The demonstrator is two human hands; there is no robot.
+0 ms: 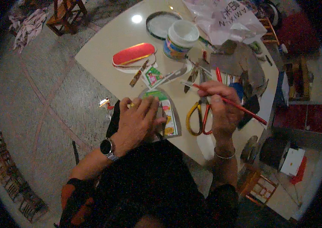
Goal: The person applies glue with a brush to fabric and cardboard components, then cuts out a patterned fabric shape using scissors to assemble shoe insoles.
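My left hand (137,121) lies with its fingers stretched over a grey, round-topped piece (174,121) at the table's near edge, pressing on a printed green and white paper (168,112). Part of that piece is hidden under the palm. In my right hand (223,102) is a thin red stick with a pale tip (250,113), pinched like a pen; its tip points left above the table. Just below this hand are scissors with one yellow and one red handle (194,119). Past the grey piece lie another printed paper scrap (153,76) and a narrow whitish strip (172,76).
An open white tub (183,32) stands at the back beside its dark-rimmed lid (151,24). A red sole-shaped piece (134,54) lies to the left. At the back right are a plastic bag (225,22) and dark grey sheet scraps (229,59). A wooden stool (65,17) stands on the floor.
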